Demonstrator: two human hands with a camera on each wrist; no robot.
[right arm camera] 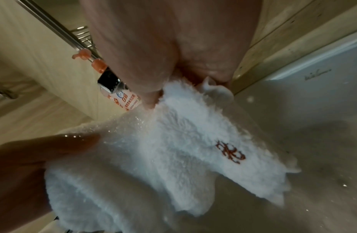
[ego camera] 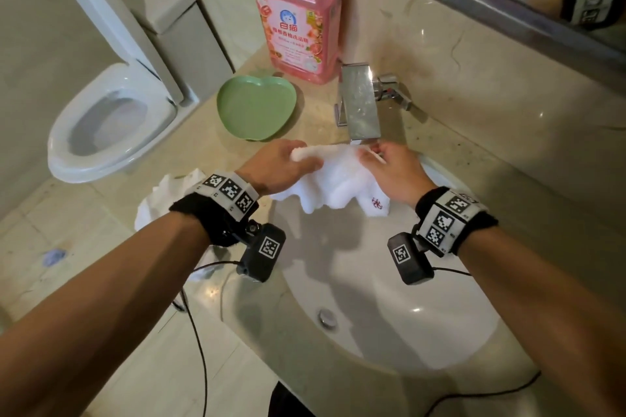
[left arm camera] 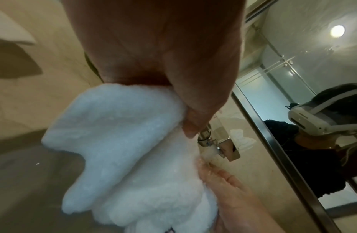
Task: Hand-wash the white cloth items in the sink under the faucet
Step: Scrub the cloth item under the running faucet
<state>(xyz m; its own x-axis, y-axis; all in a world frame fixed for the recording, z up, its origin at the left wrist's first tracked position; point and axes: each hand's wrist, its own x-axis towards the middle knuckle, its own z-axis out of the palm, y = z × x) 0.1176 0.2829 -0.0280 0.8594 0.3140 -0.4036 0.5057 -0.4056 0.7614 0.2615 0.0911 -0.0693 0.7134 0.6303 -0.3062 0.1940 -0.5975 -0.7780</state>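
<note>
White fluffy terry towel with a red embroidered emblem stretches left to right under the chrome square faucet, above the white oval sink. Left hand and right hand each pinch its upper edge; folds hang down.

The beige marble table carries a sunken white sink. Behind the sink stands the chrome faucet. Left of the faucet lies a green heart-shaped dish, with a pink detergent bottle just behind it. A crumpled white cloth lies at the sink's left.
</note>
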